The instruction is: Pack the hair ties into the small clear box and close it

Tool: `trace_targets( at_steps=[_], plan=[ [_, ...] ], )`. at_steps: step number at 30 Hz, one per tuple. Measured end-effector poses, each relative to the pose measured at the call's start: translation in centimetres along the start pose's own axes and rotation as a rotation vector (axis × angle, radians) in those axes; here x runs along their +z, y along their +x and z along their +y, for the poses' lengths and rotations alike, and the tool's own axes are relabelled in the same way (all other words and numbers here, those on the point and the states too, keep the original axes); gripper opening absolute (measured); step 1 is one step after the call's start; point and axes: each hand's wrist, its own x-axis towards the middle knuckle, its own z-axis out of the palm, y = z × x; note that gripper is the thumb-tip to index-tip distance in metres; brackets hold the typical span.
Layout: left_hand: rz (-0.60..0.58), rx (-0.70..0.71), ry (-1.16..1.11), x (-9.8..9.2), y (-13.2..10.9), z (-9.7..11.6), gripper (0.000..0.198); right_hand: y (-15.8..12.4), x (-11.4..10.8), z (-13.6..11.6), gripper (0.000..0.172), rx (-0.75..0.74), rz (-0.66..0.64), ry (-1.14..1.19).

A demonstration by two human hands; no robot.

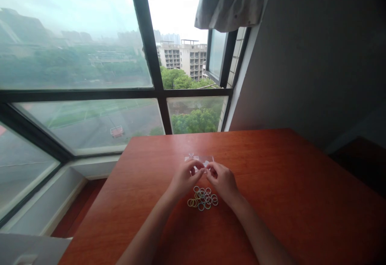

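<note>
My left hand point(187, 175) and my right hand point(222, 179) meet over the table, thumbs and fingers pinched close together. Between and just beyond the fingertips shows a clear plastic bag point(206, 163) with whitish glints, its near edge in both pinches. The fingers partly cover it, so what is inside I cannot make out. Nearer to me, between my wrists, lies a loose cluster of small thin hair ties point(208, 199). They are pale green, yellowish and greyish, several of them overlapping, and neither hand touches them.
The reddish-brown wooden table point(271, 164) reaches to a dark-framed window point(193, 93) at the back. A grey curtain point(232, 3) hangs above the open window sash point(218, 56). To the right rises a grey wall point(301, 64).
</note>
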Motion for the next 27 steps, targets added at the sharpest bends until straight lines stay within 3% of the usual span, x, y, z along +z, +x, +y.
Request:
trace_targets(
  at_steps=[6, 12, 21, 27],
  plan=[
    [-0.024, -0.018, 0.014, 0.5, 0.0, -0.4, 0.01, -0.1, 0.0, -0.1, 0.013, -0.023, 0.032, 0.022],
    [0.04, -0.005, 0.051, 0.4, 0.1, -0.8, 0.008, 0.0, 0.2, 0.3, 0.013, -0.047, 0.042, 0.059],
    [0.339, -0.188, 0.113, -2.8, 0.9, -5.3, 0.021, 0.4, -0.3, 0.9, 0.012, 0.003, -0.031, 0.054],
    [0.311, -0.241, 0.132, -2.2, 1.2, -6.6, 0.024, 0.4, -0.6, 0.7, 0.014, 0.028, -0.14, 0.017]
  ],
)
